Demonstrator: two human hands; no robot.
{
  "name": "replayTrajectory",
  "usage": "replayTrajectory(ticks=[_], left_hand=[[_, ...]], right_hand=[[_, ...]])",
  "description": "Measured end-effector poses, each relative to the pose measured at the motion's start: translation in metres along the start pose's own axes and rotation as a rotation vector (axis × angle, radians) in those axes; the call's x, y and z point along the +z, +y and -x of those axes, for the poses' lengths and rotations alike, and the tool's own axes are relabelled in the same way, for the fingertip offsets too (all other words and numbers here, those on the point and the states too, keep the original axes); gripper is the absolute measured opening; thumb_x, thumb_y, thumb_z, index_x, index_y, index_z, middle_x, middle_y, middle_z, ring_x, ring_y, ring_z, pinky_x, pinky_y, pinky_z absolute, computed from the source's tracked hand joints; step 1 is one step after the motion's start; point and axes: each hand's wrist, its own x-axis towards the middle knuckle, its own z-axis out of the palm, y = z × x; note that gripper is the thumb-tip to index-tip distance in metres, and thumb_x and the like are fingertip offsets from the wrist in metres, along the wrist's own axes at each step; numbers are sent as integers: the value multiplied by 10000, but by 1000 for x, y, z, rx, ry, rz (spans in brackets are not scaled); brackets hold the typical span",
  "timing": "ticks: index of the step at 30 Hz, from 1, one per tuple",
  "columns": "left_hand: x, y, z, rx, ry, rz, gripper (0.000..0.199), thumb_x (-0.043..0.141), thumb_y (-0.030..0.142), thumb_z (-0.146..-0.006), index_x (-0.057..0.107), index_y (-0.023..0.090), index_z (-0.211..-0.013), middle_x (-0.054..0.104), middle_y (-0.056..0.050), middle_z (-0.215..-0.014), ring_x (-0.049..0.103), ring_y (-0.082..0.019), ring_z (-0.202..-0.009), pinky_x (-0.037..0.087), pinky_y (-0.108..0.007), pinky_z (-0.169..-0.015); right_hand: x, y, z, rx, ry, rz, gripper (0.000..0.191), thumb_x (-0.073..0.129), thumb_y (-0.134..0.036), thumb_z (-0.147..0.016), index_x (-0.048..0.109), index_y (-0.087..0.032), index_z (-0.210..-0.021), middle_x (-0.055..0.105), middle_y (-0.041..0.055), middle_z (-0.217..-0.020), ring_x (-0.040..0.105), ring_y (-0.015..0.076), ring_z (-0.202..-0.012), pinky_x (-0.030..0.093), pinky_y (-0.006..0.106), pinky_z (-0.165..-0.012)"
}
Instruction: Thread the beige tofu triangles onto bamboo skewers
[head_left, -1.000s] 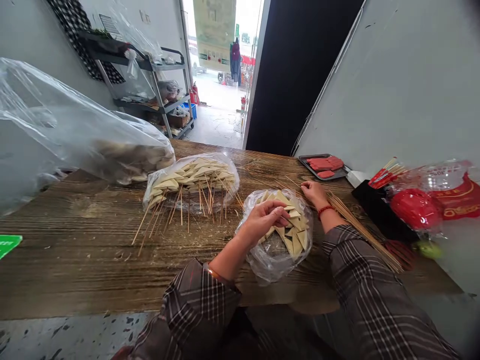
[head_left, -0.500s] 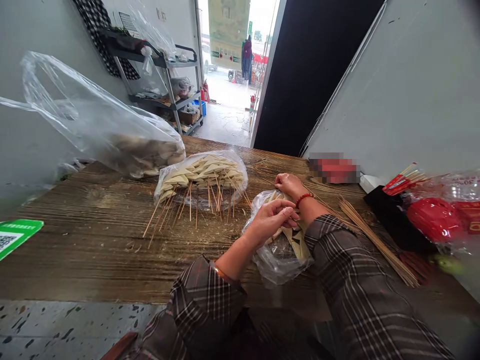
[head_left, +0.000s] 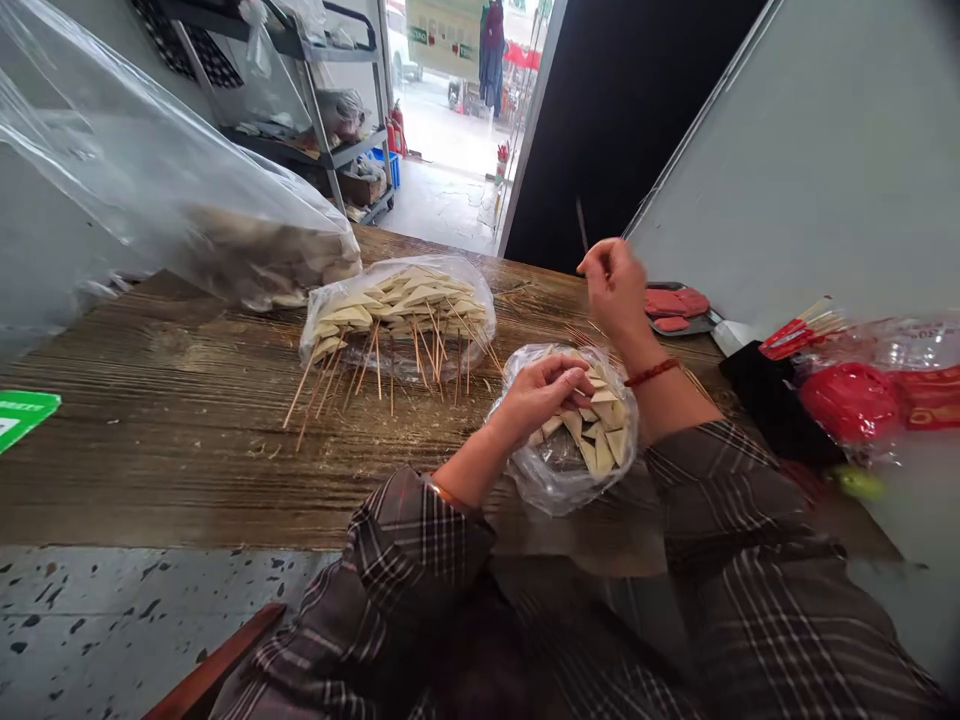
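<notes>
My right hand (head_left: 616,290) is raised above the back right of the table, its fingers closed on a thin wooden skewer (head_left: 581,224) that points up. Over a clear plastic bag of pale folded triangular pieces (head_left: 604,440), my left hand (head_left: 546,392) is held with its fingers curled; whether anything is between them is hidden. To the left lies another plastic bag with a pile of similar pieces (head_left: 405,300), many with skewers stuck in them, the sticks pointing toward me. Loose skewers lie partly behind my right forearm.
A large clear bag (head_left: 255,250) with brownish contents stands at the back left. At the right are a dark tray (head_left: 701,322) with red slabs, a black box (head_left: 780,400) and red packages (head_left: 855,400). A shelf cart (head_left: 330,155) stands beyond the table.
My right hand has risen and moved away from the bag of pieces, now with a skewer in it. The left hand stays over the bag. The view has tilted down slightly.
</notes>
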Motion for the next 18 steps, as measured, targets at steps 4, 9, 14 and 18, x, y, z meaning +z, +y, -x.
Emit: replayTrajectory(ticks=[4,9,14,18], left_hand=[[-1,4,-2,48,82,-10,214,659,307,-880,626,122,-983,712,-45,-815,669,-91,-648,520,-214,-642],[-1,4,-3,79,119,-65,170,650,270,-878,638,122,-961,714,-44,-797,664,-99,-629,518,-230,-637],[-1,2,-4,144,171,-153,193,651,293,-869,633,127,-965,699,-35,-789,666,-99,-644,528,-227,-647],[-1,5,-3,235,211,-213,224,666,324,-855,634,137,-973,687,-29,-807,666,-101,-665,540,-239,-666]], right_hand=[[-46,-31,13,47,119,-261,135,543,-353,-952,597,-238,-997,619,-16,-805,606,111,-723,506,252,-670],[-69,-49,65,295,135,-453,138,607,-313,-898,674,-234,-990,591,-38,-727,508,50,-529,413,164,-467],[-59,-30,100,552,214,-671,93,614,-276,-834,653,-207,-883,495,-75,-603,393,33,-420,291,139,-360],[-55,-4,109,735,283,-829,94,628,-239,-748,639,-181,-822,476,-86,-567,373,27,-403,255,130,-347]])
